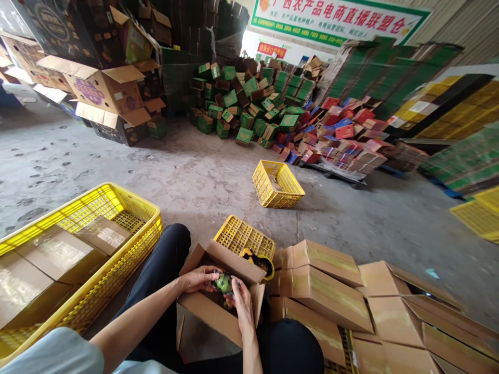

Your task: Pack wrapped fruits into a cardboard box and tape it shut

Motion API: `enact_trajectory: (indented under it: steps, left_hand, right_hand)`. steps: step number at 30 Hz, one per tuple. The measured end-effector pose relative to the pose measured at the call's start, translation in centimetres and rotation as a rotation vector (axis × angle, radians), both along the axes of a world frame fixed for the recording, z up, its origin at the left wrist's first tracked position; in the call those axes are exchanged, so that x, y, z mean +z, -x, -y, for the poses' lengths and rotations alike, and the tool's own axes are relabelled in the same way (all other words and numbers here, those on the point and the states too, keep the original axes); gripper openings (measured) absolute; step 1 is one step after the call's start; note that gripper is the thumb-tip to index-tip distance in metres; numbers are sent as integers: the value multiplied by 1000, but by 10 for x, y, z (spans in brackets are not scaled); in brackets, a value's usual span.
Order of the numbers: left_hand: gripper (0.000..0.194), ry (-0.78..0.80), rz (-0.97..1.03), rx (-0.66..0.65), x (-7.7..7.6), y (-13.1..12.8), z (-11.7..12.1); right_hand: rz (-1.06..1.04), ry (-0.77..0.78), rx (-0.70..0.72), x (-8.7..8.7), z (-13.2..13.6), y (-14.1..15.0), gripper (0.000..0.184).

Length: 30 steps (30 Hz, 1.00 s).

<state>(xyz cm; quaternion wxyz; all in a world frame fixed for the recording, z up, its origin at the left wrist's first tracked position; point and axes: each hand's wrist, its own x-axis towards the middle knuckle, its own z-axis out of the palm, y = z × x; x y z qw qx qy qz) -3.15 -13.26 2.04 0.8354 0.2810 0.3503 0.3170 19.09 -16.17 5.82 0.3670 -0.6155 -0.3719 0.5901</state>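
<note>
The green fruit-like item, in clear wrapping, is between your two hands, just over the middle of the open carton at your knees. Your left hand reaches across the carton's left edge and pinches the item's left end with thumb and fingers. Your right hand comes in over the near edge, inside the right corner, and holds the other end, its fingers close around the wrapping. Below your hands, more contents show inside the carton, mostly hidden.

Beyond the carton's far edge lies a yellow plastic crate, with a black-and-yellow tape dispenser by its near right corner, beside the carton's far right corner. To your left, a large yellow crate holds taped cartons, set toward its near end and along its left side. To your right, closed cartons are stacked in rows. Farther out, a smaller yellow basket stands on the concrete floor, before a heap of green boxes.
</note>
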Motion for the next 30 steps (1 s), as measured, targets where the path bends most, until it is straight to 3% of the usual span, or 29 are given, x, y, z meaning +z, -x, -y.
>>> enact_trajectory:
  steps: [6, 10, 14, 25, 30]
  left_hand:
    - [66, 60, 26, 34, -4, 0, -2]
    - [61, 71, 22, 22, -5, -1, -2]
    - [68, 83, -9, -11, -5, -2, -2]
    - [73, -66, 11, -56, 3, 4, 2]
    - [63, -66, 11, -53, 0, 2, 2]
  right_hand:
    - [-86, -104, 69, 7, 4, -1, 87]
    - [-47, -155, 118, 7, 4, 0, 70]
    - [9, -167, 55, 6, 1, 1, 63]
    - [-9, -33, -48, -8, -3, -2, 67]
    - [85, -8, 28, -6, -3, -2, 68]
